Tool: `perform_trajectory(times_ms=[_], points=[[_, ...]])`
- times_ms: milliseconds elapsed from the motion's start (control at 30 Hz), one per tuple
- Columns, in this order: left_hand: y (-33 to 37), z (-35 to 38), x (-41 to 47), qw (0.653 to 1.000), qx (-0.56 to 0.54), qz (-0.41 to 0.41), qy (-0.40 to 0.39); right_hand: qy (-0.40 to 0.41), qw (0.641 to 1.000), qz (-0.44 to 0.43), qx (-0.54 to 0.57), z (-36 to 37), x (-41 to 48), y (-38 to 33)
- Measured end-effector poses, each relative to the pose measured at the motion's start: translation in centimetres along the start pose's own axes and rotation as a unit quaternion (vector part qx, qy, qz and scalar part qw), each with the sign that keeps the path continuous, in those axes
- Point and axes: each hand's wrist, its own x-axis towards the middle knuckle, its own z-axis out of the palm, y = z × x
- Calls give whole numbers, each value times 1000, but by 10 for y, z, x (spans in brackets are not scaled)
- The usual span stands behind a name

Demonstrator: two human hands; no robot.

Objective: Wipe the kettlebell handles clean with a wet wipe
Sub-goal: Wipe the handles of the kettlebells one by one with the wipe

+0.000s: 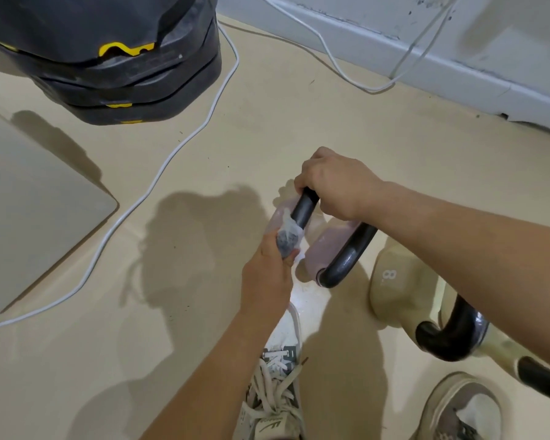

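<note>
Head cam, L fingers (272, 249) pinch wipe (288, 232) round handle (304, 208)

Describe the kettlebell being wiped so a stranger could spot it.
From the black weight stack at top left, come down the floor to the centre. The lilac kettlebell there has its black handle gripped by the right hand and wrapped in a wipe by the left hand; the cream kettlebell beside it is marked 8.
</note>
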Motion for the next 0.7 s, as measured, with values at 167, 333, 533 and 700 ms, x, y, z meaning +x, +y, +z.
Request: perform_trajectory(times_ms=[167, 333, 533, 700], points=[[-5, -15, 4, 1000, -11, -8, 0, 0, 999, 26, 29, 2, -4, 2], [0, -20, 2, 1000, 9, -22, 0, 20, 996, 47, 73, 10, -6, 0], [-7, -57, -10, 996, 90, 25, -13, 13, 974, 92, 205, 0, -23, -11], [20, -98, -13, 990, -103, -86, -34, 92, 809, 198, 546, -30, -61, -49]])
